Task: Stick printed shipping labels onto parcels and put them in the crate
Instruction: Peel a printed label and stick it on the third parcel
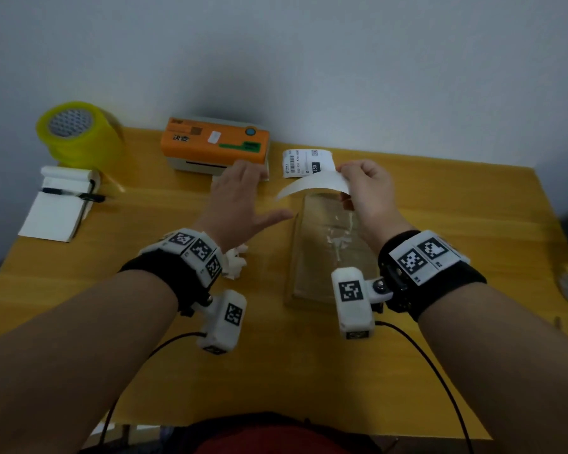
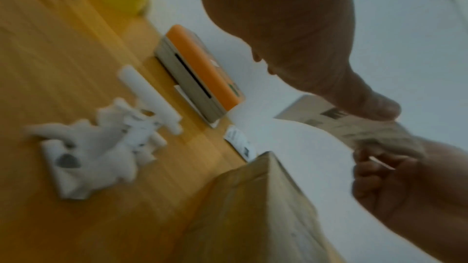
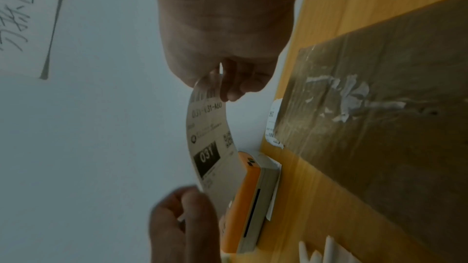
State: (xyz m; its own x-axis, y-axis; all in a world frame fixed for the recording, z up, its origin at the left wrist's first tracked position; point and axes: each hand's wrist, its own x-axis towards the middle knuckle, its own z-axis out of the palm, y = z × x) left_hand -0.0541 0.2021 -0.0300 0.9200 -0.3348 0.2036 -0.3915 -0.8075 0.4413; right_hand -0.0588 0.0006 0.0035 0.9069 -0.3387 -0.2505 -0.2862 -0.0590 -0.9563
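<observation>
Brown cardboard, taped over and scarred with torn white label scraps, makes up the flat parcel lying on the yellow wooden bench, near the person and between their forearms. Above its far end the right hand pinches one end of a printed shipping label, its grip clamped on the paper between thumb and fingertips; the label curls leftward in the air with its printed face, marked 031, turned down toward the parcel. The left hand hovers at the label's free end with fingers spread and relaxed, its grip apart; whether the fingertips touch the paper I cannot tell. A second printed label lies flat on the bench beyond the parcel, just right of the orange-topped label printer. Crumpled backing paper sits beside the left wrist. Further left are a yellow tape roll and a notepad with a black pen across it.
</observation>
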